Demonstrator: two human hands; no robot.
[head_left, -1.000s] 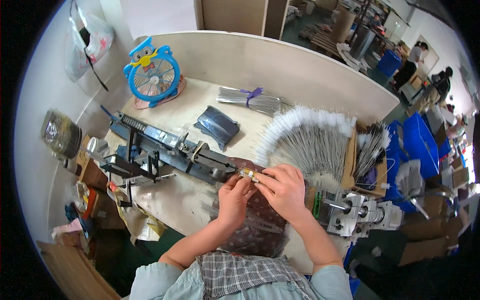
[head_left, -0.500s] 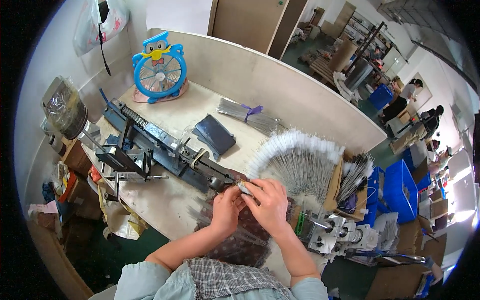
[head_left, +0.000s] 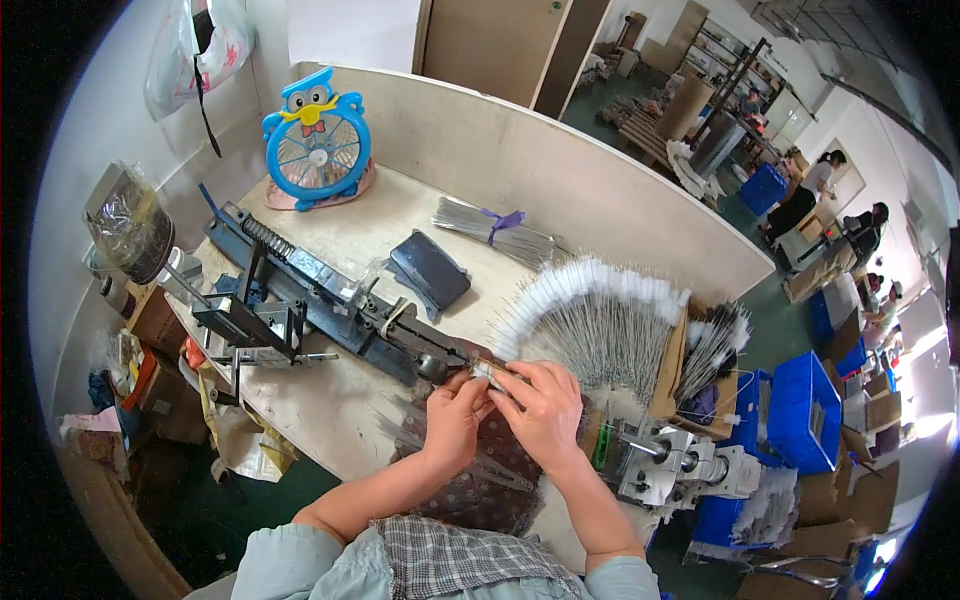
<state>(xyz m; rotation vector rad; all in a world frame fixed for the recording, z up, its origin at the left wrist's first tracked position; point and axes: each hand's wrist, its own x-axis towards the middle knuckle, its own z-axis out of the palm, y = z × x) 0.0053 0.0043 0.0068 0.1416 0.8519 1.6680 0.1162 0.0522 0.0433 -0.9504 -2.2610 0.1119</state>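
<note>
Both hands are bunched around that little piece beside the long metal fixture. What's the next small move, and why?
I'd probably ease the right hand back slightly while the left hand steadies the small pale piece. The fingers of both hands meet around it and cover much of it, so whether it touches the metal fixture can't be told.
</note>
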